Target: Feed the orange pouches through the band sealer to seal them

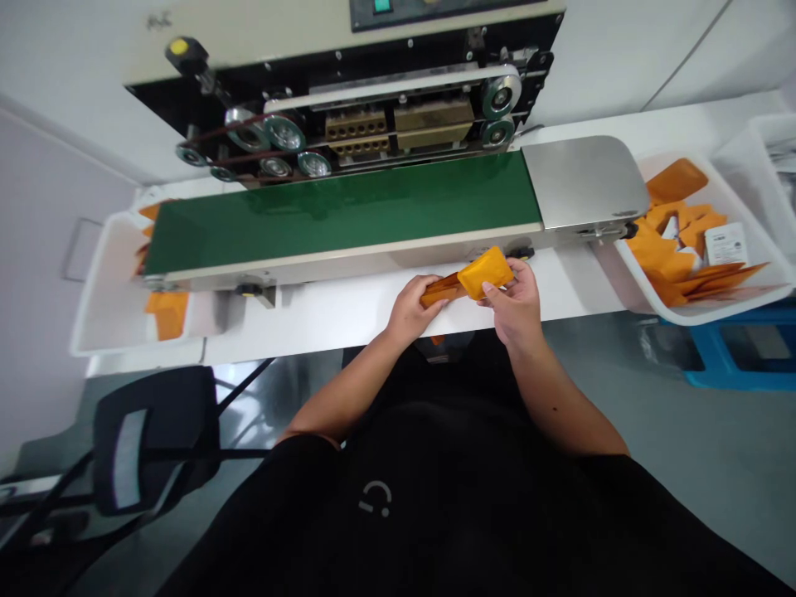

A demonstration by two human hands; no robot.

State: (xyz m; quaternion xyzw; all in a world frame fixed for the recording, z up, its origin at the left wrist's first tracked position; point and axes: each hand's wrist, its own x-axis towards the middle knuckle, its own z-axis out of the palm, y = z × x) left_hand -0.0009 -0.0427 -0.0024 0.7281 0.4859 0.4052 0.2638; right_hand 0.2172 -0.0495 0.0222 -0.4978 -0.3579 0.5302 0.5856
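My left hand (411, 311) is closed around several orange pouches (443, 289), held as a small stack over the front edge of the white table. A single orange pouch (483, 272) is pinched by my right hand (517, 300), its thumb lying on the near face. This pouch is tilted up and sits close against the right end of the stack. Just beyond both hands runs the front side of a band sealer with a green conveyor belt (348, 207). What is inside the pouches cannot be seen.
A white bin (702, 315) at the right holds many orange pouches and a white labelled packet (726, 245). Another white bin (93, 315) with orange pouches stands at the left. Rollers (284, 131) sit behind the belt. A black chair (155, 431) and blue stool (740, 377) are below.
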